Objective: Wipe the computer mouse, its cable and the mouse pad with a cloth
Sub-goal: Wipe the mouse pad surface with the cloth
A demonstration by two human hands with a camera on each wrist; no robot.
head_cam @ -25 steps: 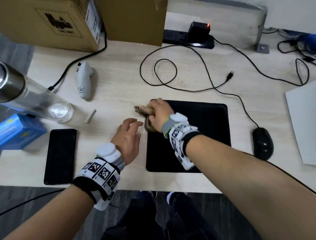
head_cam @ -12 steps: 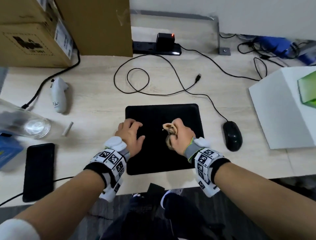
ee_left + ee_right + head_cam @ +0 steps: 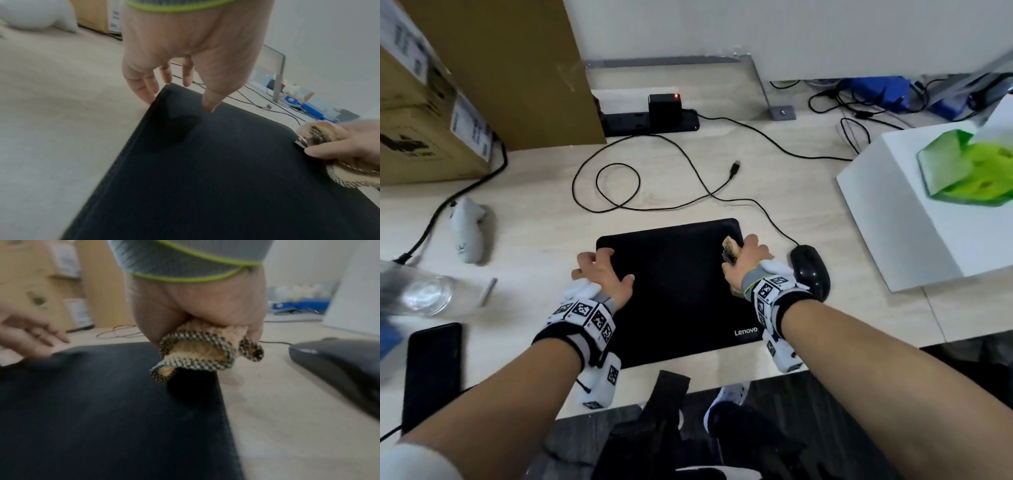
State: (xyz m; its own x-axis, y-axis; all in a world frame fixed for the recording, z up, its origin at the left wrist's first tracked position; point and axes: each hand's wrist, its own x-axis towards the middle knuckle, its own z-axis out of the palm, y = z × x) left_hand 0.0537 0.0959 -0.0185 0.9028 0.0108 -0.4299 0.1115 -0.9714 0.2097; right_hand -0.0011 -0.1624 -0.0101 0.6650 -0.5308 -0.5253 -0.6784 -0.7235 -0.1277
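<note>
Pale wood desk (image 3: 544, 212), crowded along its left edge — black phone (image 3: 431, 370) at the near edge, clear glass bottle (image 3: 424, 294) lying on its side, white controller (image 3: 467, 233) farther back, cardboard boxes (image 3: 431, 113) against the back. Bare wood open between controller and black mouse pad (image 3: 678, 294).

Left hand (image 3: 602, 274) planted on the pad's far left corner, fingers spread and fairly straight, fingertips (image 3: 207, 105) pressing the fabric; gripping nothing, pinning the pad flat. Pad's near edge almost flush with the desk edge, logo at the near right corner.

Right hand (image 3: 748, 260) at the pad's far right corner, clenched round a bunched cloth (image 3: 197, 353) — tan with a checkered border, folds hanging below the fist onto the pad's right edge.

Black mouse (image 3: 810, 270) just beside the right wrist, off the pad on bare wood, a narrow strip of desk between pad edge and mouse. Cable (image 3: 688, 164) running back from the mouse, looping loose across open desk behind the pad, plug lying free. Black power strip (image 3: 650, 121) at the back. White box (image 3: 914, 219) near the mouse on the right, closing that side.
</note>
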